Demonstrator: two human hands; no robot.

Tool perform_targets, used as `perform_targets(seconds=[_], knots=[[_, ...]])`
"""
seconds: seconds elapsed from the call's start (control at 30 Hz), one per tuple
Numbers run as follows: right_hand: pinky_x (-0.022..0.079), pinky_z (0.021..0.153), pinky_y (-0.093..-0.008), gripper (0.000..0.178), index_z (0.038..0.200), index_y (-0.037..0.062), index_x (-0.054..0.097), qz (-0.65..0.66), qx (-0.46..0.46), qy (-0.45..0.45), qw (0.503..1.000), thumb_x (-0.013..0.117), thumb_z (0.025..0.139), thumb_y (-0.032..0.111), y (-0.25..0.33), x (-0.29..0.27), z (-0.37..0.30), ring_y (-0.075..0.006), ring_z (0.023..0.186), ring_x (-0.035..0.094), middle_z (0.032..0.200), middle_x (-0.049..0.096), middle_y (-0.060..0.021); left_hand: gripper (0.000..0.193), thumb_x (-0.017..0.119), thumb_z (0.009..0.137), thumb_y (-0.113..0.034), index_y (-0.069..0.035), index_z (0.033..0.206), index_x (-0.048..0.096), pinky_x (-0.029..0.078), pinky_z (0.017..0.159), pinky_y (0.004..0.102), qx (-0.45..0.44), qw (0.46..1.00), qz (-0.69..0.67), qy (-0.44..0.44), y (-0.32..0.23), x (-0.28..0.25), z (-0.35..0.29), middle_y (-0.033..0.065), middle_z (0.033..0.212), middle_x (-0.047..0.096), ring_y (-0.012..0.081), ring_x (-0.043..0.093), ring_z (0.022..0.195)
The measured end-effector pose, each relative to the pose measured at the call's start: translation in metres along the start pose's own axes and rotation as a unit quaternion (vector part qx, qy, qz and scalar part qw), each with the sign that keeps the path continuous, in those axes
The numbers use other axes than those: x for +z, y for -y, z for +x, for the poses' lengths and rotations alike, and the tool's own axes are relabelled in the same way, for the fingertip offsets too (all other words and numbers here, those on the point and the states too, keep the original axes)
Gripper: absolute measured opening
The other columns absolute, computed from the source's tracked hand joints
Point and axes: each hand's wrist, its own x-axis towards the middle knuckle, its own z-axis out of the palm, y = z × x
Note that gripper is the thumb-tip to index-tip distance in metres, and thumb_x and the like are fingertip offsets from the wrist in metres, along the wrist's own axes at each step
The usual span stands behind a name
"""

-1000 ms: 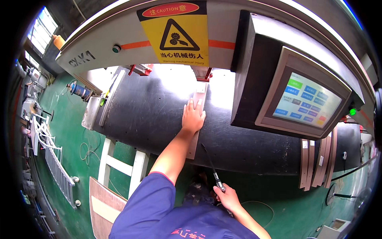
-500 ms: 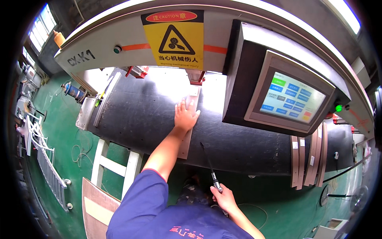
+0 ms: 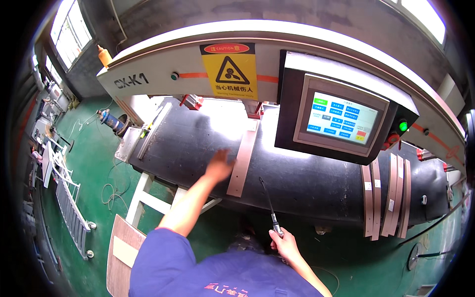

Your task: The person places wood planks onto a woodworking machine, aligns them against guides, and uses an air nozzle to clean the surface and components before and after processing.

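A brown board strip (image 3: 241, 166) with small holes lies front to back on the black machine table (image 3: 198, 183), its far end under a clamp. My left hand (image 3: 220, 166) hovers just left of the strip, fingers apart though smeared by motion, with nothing in it. Low at the front of the table, my right hand (image 3: 287, 246) grips what looks like an air blow gun (image 3: 276, 225) with a silver body. Its long thin dark nozzle points up and away, over the table just right of the strip.
A control box with a lit touchscreen (image 3: 341, 119) juts from the white overhead beam (image 3: 163, 59), above the table. Several brown strips (image 3: 391, 198) lie at the table's right end. A white frame (image 3: 143, 198) and a board (image 3: 118, 247) stand at the left front.
My left hand has lifted off the strip and pulled back to its left. The right hand keeps its hold on the air blow gun. The view has shifted.
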Motion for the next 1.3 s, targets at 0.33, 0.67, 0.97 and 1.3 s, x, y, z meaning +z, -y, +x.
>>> perform_targets(seconds=[0.33, 0.67, 0.97, 1.3], knots=[[0.049, 0.058, -0.0278, 0.031, 0.084, 0.0042, 0.057, -0.029, 0.004, 0.007, 1.0, 0.063, 0.094, 0.033, -0.006, -0.005, -0.014, -0.0107, 0.06, 0.06, 0.066, 0.06, -0.0028, 0.071, 0.061, 0.091, -0.04, -0.016, 0.149, 0.029, 0.023, 0.117, 0.0531, 0.034, 0.999, -0.01, -0.013, -0.023, 0.081, -0.051, 0.0255, 0.154, 0.021, 0.0408, 0.024, 0.144], [0.049, 0.058, -0.028, 0.031, 0.084, 0.0039, 0.057, -0.031, 0.023, 0.023, 0.999, 0.063, 0.095, 0.032, -0.008, 0.003, -0.013, -0.0106, 0.06, 0.059, 0.067, 0.059, -0.0023, 0.067, 0.059, 0.093, -0.037, -0.016, 0.149, 0.031, 0.022, 0.118, 0.0509, 0.043, 0.999, -0.031, 0.006, -0.021, 0.081, -0.047, 0.0265, 0.155, 0.018, 0.0421, 0.021, 0.145], [0.048, 0.058, -0.0283, 0.03, 0.084, 0.0045, 0.057, -0.036, 0.022, 0.016, 0.999, 0.063, 0.095, 0.032, -0.015, 0.01, -0.021, -0.0108, 0.06, 0.059, 0.066, 0.06, -0.0024, 0.067, 0.057, 0.094, -0.038, -0.016, 0.15, 0.03, 0.022, 0.119, 0.0475, 0.026, 0.999, 0.002, 0.027, -0.022, 0.073, -0.046, 0.0269, 0.156, 0.015, 0.0414, 0.021, 0.145], [0.049, 0.059, -0.0266, 0.026, 0.085, 0.0047, 0.056, -0.064, 0.022, 0.013, 0.998, 0.063, 0.095, 0.028, -0.009, 0.015, -0.04, -0.0091, 0.062, 0.058, 0.068, 0.059, -0.0015, 0.068, 0.058, 0.092, -0.039, -0.019, 0.15, 0.03, 0.025, 0.118, 0.047, 0.017, 0.999, -0.016, 0.036, -0.019, 0.074, -0.044, 0.0249, 0.157, 0.015, 0.0464, 0.025, 0.142]])
